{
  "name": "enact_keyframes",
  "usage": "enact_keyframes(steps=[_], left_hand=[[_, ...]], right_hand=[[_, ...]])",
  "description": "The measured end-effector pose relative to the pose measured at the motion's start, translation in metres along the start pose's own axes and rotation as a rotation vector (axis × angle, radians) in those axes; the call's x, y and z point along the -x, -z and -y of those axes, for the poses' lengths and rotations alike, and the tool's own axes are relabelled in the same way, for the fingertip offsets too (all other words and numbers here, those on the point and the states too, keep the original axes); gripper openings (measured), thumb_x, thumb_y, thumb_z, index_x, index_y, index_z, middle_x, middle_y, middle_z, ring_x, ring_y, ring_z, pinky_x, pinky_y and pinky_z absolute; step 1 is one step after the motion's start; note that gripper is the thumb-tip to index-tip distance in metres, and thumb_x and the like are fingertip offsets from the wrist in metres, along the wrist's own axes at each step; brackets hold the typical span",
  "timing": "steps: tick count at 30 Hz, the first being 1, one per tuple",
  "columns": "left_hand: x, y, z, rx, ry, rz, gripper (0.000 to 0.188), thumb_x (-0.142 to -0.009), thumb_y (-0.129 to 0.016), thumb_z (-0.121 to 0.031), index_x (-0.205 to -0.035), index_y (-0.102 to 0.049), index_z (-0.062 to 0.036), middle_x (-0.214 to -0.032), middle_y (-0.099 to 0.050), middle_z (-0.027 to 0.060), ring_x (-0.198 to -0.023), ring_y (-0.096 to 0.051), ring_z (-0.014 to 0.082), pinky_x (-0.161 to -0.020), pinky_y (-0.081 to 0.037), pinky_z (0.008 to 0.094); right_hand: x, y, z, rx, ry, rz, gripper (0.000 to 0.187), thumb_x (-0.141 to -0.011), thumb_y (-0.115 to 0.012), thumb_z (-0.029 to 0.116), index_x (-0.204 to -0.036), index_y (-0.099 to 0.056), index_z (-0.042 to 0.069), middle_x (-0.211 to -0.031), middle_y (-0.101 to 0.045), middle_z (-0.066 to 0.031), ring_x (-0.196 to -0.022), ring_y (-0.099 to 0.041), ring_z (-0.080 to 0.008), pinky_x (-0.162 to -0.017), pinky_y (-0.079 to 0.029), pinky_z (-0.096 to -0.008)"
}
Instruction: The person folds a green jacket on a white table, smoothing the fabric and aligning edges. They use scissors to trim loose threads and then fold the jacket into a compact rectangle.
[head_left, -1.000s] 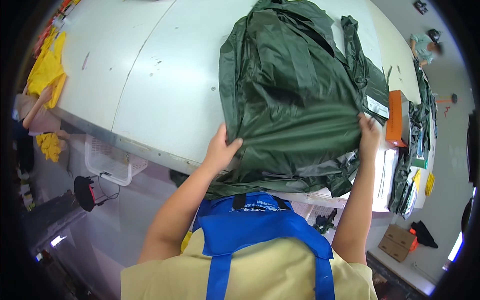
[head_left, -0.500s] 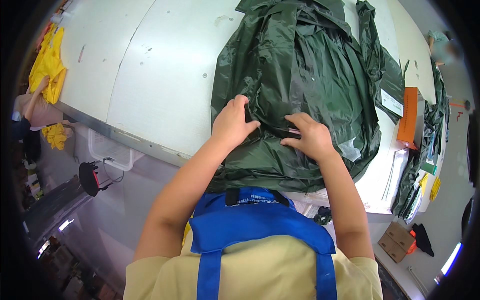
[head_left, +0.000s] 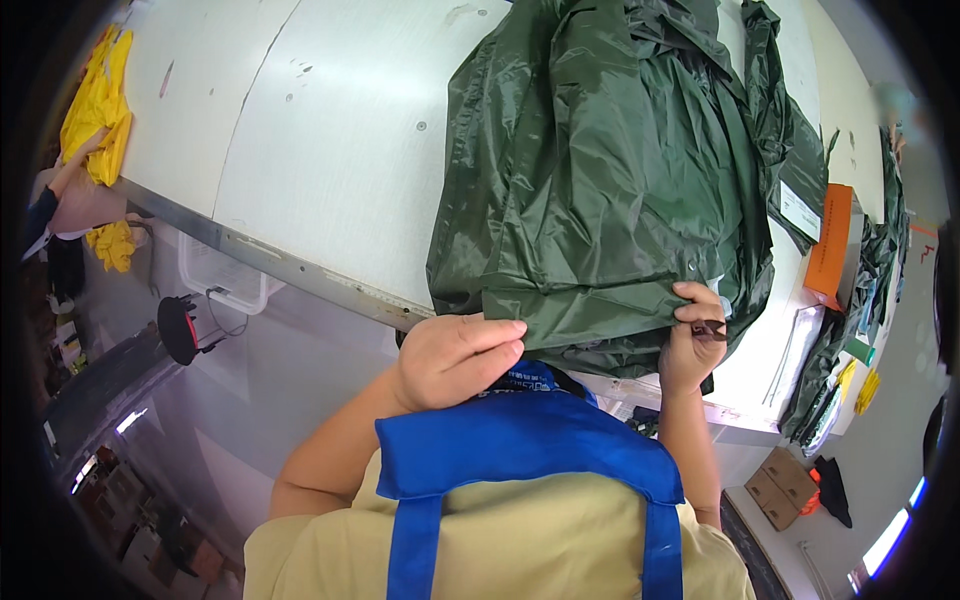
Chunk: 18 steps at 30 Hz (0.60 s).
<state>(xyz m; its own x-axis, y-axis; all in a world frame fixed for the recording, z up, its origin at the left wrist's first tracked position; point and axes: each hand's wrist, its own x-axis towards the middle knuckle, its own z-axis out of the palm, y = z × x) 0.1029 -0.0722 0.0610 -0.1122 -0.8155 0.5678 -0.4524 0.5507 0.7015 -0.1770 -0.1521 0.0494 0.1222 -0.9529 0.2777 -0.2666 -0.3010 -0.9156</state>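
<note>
A dark green, shiny waterproof garment (head_left: 600, 190), most likely a raincoat, lies creased over the near part of the white table. My left hand (head_left: 455, 358) is closed, pinching the left end of its straight near edge between thumb and fingers. At the other end of that edge, my right hand (head_left: 692, 345) grips the fabric with bent fingers. A small dark reddish item (head_left: 708, 329) shows among the right hand's fingers; its kind is unclear. Between the hands, the edge band (head_left: 600, 315) is stretched fairly flat. A small round snap (head_left: 691, 267) sits just above it.
The white table (head_left: 330, 130) has a metal front edge. At right stand an orange box (head_left: 829, 240), a white label (head_left: 799, 212) on green fabric, and more dark garments. Another person's hand (head_left: 95, 140) holds yellow fabric (head_left: 100, 95) at far left. A white basket (head_left: 225, 275) hangs below the table.
Both hands have come nearer to me and spread apart, from the garment's middle to its near edge. That edge is now gripped and drawn straight; earlier the fabric there lay bunched.
</note>
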Motion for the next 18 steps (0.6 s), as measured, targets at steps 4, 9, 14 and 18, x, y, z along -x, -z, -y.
enact_keyframes(steps=[4,9,14,18], left_hand=[[-0.004,0.005,-0.002,-0.022,-0.125,-0.033,0.018,-0.070,-0.070,0.002,-0.087,-0.066,0.0011,-0.100,-0.065,0.0160,-0.071,-0.066,0.0250,-0.057,-0.055,0.0293],[-0.004,0.008,-0.005,-0.021,-0.127,-0.041,0.017,-0.069,-0.070,0.004,-0.085,-0.065,0.0012,-0.100,-0.065,0.0155,-0.073,-0.066,0.0253,-0.058,-0.055,0.0293],[-0.008,0.008,-0.007,-0.041,-0.144,-0.074,0.015,-0.068,-0.070,0.006,-0.080,-0.063,0.0013,-0.099,-0.065,0.0138,-0.066,-0.062,0.0228,-0.054,-0.053,0.0288],[-0.022,0.002,-0.008,-0.038,-0.254,-0.012,0.014,-0.067,-0.069,0.006,-0.074,-0.059,-0.0006,-0.094,-0.061,0.0099,-0.059,-0.051,0.0188,-0.048,-0.047,0.0275]], right_hand=[[0.007,0.005,0.006,0.029,0.010,-0.019,0.021,-0.074,-0.054,-0.018,-0.079,-0.055,0.003,-0.103,-0.062,-0.0146,-0.094,-0.057,-0.0198,-0.085,-0.042,-0.0258],[0.010,0.003,0.017,0.046,0.033,-0.042,0.022,-0.073,-0.053,-0.018,-0.079,-0.056,0.003,-0.101,-0.060,-0.0126,-0.090,-0.056,-0.0188,-0.081,-0.043,-0.0253],[0.008,0.008,0.029,0.014,-0.301,0.114,0.025,-0.071,-0.049,-0.020,-0.076,-0.059,0.002,-0.101,-0.059,-0.0100,-0.088,-0.054,-0.0167,-0.076,-0.042,-0.0245],[-0.008,0.020,0.030,0.143,-0.317,-0.029,0.036,-0.090,-0.045,0.028,-0.110,-0.053,-0.001,-0.085,-0.051,-0.0035,-0.058,-0.035,-0.0061,-0.051,-0.024,-0.0182]])
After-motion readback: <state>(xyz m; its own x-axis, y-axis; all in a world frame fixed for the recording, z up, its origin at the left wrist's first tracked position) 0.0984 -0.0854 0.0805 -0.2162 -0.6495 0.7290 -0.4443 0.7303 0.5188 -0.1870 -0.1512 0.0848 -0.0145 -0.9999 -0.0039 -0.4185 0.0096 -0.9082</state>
